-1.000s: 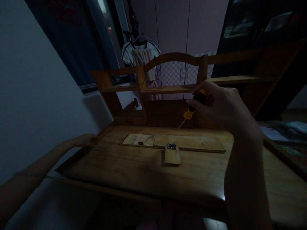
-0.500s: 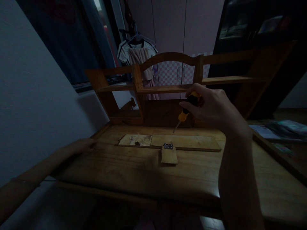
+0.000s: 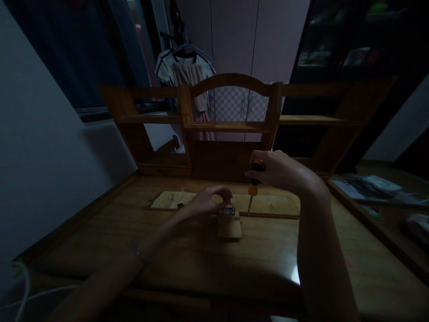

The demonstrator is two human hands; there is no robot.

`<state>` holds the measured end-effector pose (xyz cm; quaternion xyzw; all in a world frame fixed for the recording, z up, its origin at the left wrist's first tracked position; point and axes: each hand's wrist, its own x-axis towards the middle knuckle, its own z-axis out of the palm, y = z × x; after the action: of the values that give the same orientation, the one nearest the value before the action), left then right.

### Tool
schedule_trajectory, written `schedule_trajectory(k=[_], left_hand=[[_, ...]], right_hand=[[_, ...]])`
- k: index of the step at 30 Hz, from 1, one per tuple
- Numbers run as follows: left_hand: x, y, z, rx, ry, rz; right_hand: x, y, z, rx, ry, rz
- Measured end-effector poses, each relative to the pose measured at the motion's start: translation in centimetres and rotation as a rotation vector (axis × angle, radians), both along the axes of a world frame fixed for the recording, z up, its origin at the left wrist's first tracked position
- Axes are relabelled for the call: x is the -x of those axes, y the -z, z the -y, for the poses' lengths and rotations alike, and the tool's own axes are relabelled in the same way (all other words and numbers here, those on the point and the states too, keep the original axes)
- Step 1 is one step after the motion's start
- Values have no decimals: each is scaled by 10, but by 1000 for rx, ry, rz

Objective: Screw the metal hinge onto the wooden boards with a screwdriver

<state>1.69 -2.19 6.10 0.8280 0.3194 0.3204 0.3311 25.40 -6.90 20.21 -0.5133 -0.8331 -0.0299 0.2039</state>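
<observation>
Left hand (image 3: 208, 202), one; right hand (image 3: 276, 171), one; screwdriver (image 3: 253, 189), one; metal hinge (image 3: 229, 212), one; long board (image 3: 270, 205), one; small board (image 3: 229, 227), one; worktop (image 3: 264, 252), one; shelf unit (image 3: 231, 127), one, with arched rail (image 3: 231, 79), one, and inner posts (image 3: 275, 103), two; cupboard handles (image 3: 244, 103), two in sight; curtain (image 3: 67, 58), one; white shirt (image 3: 164, 67), one; wristband (image 3: 138, 253), one; papers (image 3: 348, 189) at right, number unclear

Looks dim, near black along the bottom; shows white glare on the desk (image 3: 268, 257), soft shadow on the left wall (image 3: 43, 147).
</observation>
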Motion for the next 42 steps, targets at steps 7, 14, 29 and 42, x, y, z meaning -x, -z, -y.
schedule_trajectory(k=[7, 14, 29, 42], left_hand=[[-5, 37, 4, -29, -179, 73], [-6, 55, 5, -362, -1, 50], [-10, 62, 6, -442, -28, -21], [-10, 58, 7, -537, 2, 8]], right_hand=[[0, 2, -13, 119, 12, 17], [-3, 5, -25, 204, 44, 18], [2, 9, -29, 199, 11, 48], [2, 11, -33, 194, -22, 40]])
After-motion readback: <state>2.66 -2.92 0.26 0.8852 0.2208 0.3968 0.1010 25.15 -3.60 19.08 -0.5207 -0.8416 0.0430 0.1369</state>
